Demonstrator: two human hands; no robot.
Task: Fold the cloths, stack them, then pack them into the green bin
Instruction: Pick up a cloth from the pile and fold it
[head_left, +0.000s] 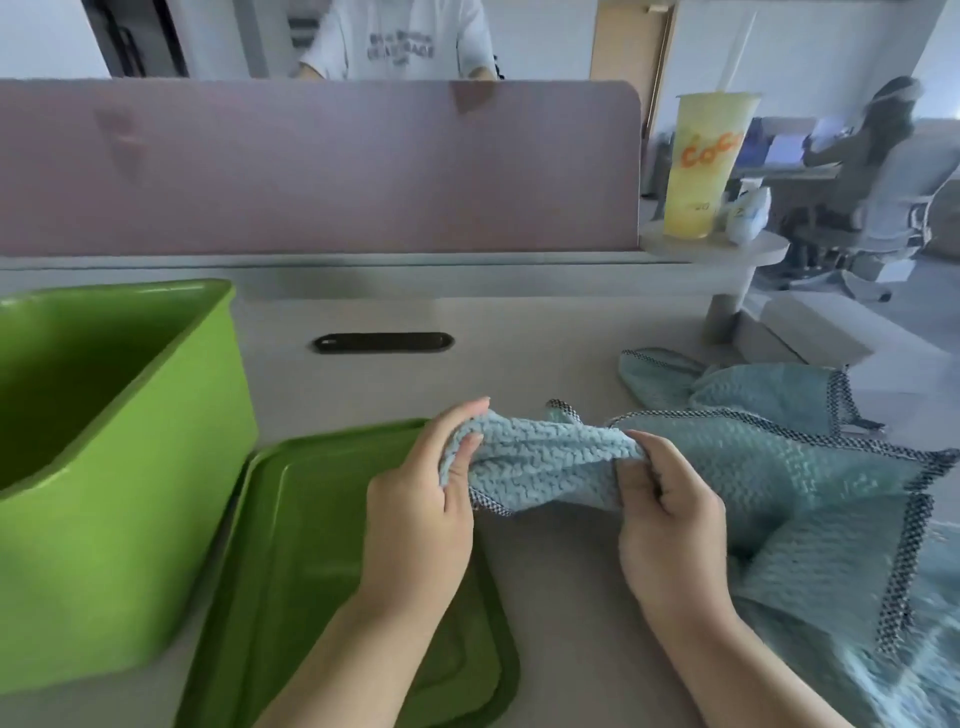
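A light blue cloth (550, 457) with a dark checked hem is bunched between my two hands above the desk. My left hand (431, 499) grips its left end, thumb on top. My right hand (670, 509) pinches the same cloth a little to the right. More light blue cloths (810, 499) lie crumpled at the right, reaching the frame's lower right corner; another cloth (727, 389) lies behind them. The green bin (119, 447) stands open and looks empty at the left. Its green lid (311, 561) lies flat beside it, under my left forearm.
A pink divider panel (311, 166) runs along the desk's back. A dark cable slot (383, 343) sits in the desk surface. A yellow drink cup (706, 161) stands on a small raised shelf at the right. A person stands behind the divider; another sits far right.
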